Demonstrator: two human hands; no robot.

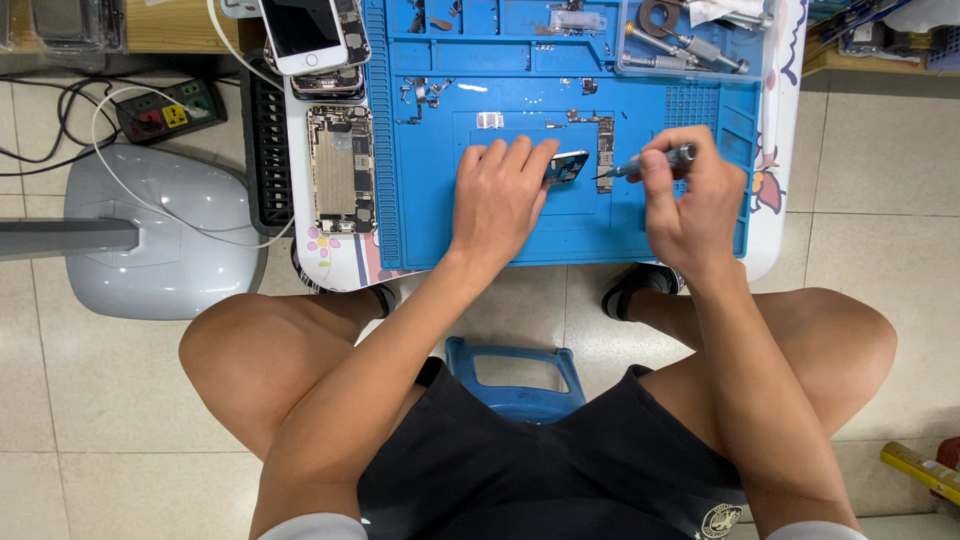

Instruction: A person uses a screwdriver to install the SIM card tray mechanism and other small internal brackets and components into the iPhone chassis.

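1. Head view, looking down: the left hand [497, 195] lies palm-down on the blue repair mat [440, 225], fingers together and curled over the near end of a small dark phone part [566, 165], pinning it to the mat.
2. The right hand [690, 200] is closed in a pinch around a slim grey precision screwdriver [650, 162]; its tip points left and meets the part just beside the left fingertips.
3. A narrow circuit board [605, 152] lies on the mat directly behind the tip, with small loose metal pieces scattered farther back.
4. An opened phone chassis [341, 170] lies left of the mat on the white table edge, and a white smartphone [303, 33] sits on a stack beyond it.
5. A clear tray of tools [690, 45] rests at the mat's far right corner.
6. A blue stool [515, 375] shows between the person's knees.
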